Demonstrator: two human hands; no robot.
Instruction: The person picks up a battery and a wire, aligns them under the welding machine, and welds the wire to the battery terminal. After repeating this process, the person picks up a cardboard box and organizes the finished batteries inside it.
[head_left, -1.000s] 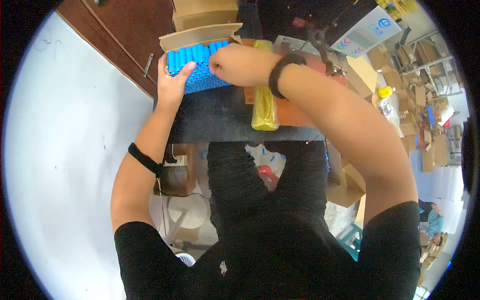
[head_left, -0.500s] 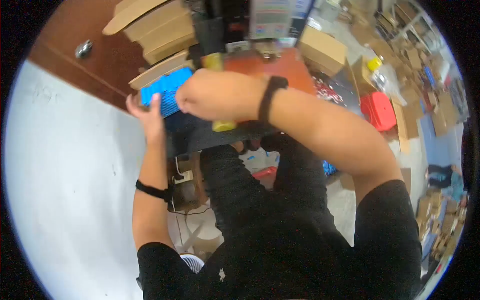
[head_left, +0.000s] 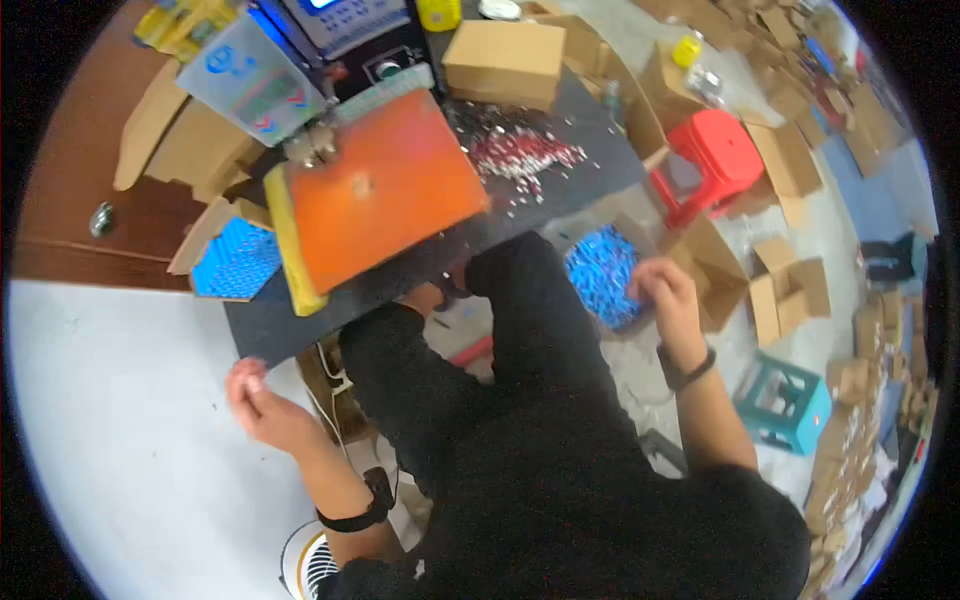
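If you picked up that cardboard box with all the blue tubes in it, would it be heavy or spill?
The cardboard box is probably heavy for its size, because blue tubes pack it closely. Tilted far, it might spill them, since it's open. Its thin cardboard could bend a little.

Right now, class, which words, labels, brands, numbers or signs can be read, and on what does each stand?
No words or numbers can be read.
White panel: round blue emblem and coloured arrow marks; lettering too blurred.
Machine: markings too blurred to read.
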